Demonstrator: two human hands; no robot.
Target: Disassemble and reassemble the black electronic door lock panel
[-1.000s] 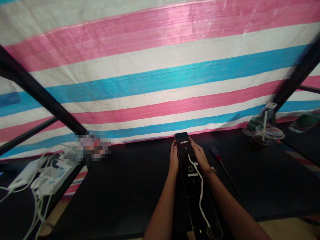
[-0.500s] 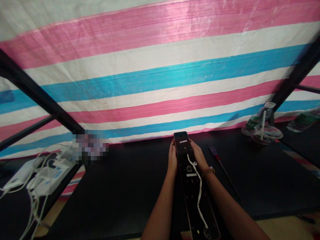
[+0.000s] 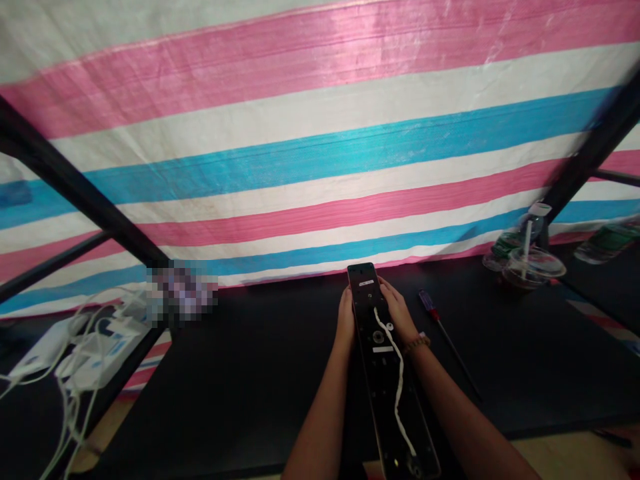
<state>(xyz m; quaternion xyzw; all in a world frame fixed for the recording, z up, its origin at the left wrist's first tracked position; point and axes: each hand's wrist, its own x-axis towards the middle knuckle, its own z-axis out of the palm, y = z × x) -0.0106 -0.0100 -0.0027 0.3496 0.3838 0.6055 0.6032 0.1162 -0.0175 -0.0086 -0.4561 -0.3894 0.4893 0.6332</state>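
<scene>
A long, flat black panel [image 3: 383, 383] with a pale rim points away from me, its near end cut off by the lower edge of the view. Along its face runs a white cable [image 3: 401, 373], among small holes and white labels. My left hand [image 3: 346, 317] grips the panel's left edge near the far end, and my right hand [image 3: 399, 312] grips the right edge opposite. Fingers of both hands are partly hidden behind the panel. To the right of my right hand, a screwdriver [image 3: 434, 313] with a purple and red handle lies on the black table [image 3: 240, 387].
White power strips [image 3: 100, 353] with tangled cables lie at the left. A plastic cup [image 3: 533, 270] with a straw and a bottle [image 3: 537, 223] stand at the back right; another bottle [image 3: 605, 241] lies beyond. Behind hangs a striped tarp [image 3: 320, 160] between black posts.
The view shifts slightly, moving the scene a little to the left. Both hands keep their hold on the panel, which stays in nearly the same pose.
</scene>
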